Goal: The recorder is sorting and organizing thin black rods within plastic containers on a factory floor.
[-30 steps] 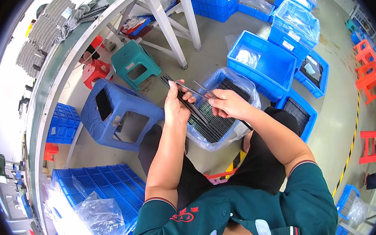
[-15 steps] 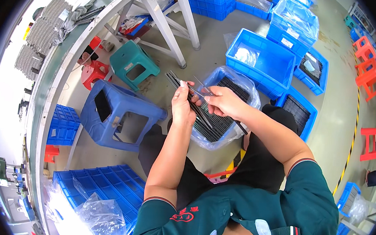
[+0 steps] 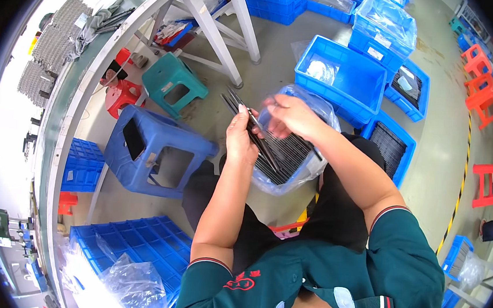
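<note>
My left hand (image 3: 242, 136) is closed round a few slim dark rods (image 3: 265, 150), which slant across the palm with their upper ends past the thumb. My right hand (image 3: 290, 118) hovers just to the right, its fingers smeared by motion, so I cannot make out what they hold. A short dark end (image 3: 317, 154) shows below the right wrist; whether it belongs to something in that hand is unclear. Beneath both hands stands a blue bin lined with clear plastic (image 3: 331, 117), holding rows of similar dark rods (image 3: 293, 152).
Right of the lined bin are a large blue bin (image 3: 343, 106) and a blue crate of dark rods (image 3: 412, 145). A blue stool (image 3: 167, 127) with a dark flat object and a green stool (image 3: 169, 70) stand left. Blue crates (image 3: 165, 228) lie lower left, beside a workbench (image 3: 65, 140).
My right hand has lifted slightly up and away from the rods in the left hand, and its fingers are now blurred. My left hand keeps its grip on the rods.
</note>
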Demonstrator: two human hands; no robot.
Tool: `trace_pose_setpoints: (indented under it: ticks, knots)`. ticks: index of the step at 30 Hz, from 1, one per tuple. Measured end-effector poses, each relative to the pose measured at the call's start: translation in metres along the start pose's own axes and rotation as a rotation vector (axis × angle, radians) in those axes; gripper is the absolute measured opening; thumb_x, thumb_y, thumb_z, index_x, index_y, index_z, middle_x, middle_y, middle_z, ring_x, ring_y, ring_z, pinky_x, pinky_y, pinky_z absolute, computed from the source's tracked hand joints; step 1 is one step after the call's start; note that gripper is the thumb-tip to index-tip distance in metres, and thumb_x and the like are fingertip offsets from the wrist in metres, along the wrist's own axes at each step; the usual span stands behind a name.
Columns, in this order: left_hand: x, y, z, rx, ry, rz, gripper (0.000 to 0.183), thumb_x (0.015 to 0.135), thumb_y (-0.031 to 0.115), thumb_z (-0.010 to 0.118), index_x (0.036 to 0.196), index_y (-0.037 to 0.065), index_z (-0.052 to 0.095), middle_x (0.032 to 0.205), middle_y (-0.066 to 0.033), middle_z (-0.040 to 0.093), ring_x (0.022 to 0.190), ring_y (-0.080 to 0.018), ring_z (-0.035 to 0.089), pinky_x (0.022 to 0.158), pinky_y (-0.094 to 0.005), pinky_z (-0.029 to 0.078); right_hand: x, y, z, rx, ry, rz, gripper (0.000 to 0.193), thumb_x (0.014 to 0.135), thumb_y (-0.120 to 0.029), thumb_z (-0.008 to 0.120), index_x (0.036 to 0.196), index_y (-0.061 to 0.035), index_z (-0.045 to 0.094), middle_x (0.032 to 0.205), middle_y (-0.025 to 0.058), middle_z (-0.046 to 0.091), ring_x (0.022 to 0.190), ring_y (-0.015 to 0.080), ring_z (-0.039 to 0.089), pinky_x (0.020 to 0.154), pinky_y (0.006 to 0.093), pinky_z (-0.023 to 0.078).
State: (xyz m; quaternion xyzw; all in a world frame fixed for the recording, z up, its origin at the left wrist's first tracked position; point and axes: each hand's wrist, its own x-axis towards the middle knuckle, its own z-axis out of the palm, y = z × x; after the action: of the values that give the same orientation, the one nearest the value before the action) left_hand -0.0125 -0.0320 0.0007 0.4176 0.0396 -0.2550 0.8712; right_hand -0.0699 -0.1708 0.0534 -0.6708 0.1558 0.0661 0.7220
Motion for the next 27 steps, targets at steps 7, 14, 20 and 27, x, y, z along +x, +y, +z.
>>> trace_pose_setpoints:
  ticks: [7,14,20,27]
  knots:
    - [-0.010,-0.006,0.004,0.036,-0.275,-0.309,0.032,0.091,0.038,0.054,0.081,0.008,0.054,0.069,-0.0002,0.049,0.052,-0.0109,0.042,0.046,-0.0252,0.035,0.031,0.022,-0.011,0.309,-0.126,0.082,0.029,0.086,-0.032,0.062,0.087,-0.0033,0.060,0.058,-0.0009,0.048,0.042,0.0079,0.041,0.037,0.0189,0.021]
    - [-0.029,-0.018,0.015,0.163,-0.445,-0.483,0.030,0.090,0.035,0.056,0.081,0.006,0.053,0.069,0.0004,0.047,0.055,-0.0096,0.041,0.048,-0.0238,0.036,0.064,0.018,-0.073,0.548,0.310,-0.109,0.027,0.084,-0.031,0.064,0.071,-0.0106,0.051,0.049,-0.0072,0.033,0.036,0.0051,0.028,0.035,0.0220,0.017]
    - [-0.028,-0.008,0.007,0.031,-0.491,-0.473,0.031,0.091,0.035,0.055,0.082,0.006,0.054,0.078,-0.0022,0.050,0.058,-0.0121,0.044,0.051,-0.0261,0.039,0.054,-0.007,-0.125,0.579,0.524,-0.201,0.026,0.087,-0.031,0.061,0.074,-0.0118,0.048,0.048,-0.0072,0.031,0.036,0.0048,0.023,0.035,0.0233,0.016]
    - [-0.010,-0.003,-0.002,-0.033,-0.411,-0.325,0.032,0.090,0.034,0.055,0.082,0.003,0.058,0.092,-0.0114,0.061,0.085,-0.0316,0.064,0.075,-0.0472,0.054,0.032,0.013,-0.047,0.297,0.061,-0.008,0.032,0.085,-0.035,0.063,0.075,-0.0070,0.052,0.052,-0.0052,0.036,0.039,0.0039,0.028,0.035,0.0217,0.018]
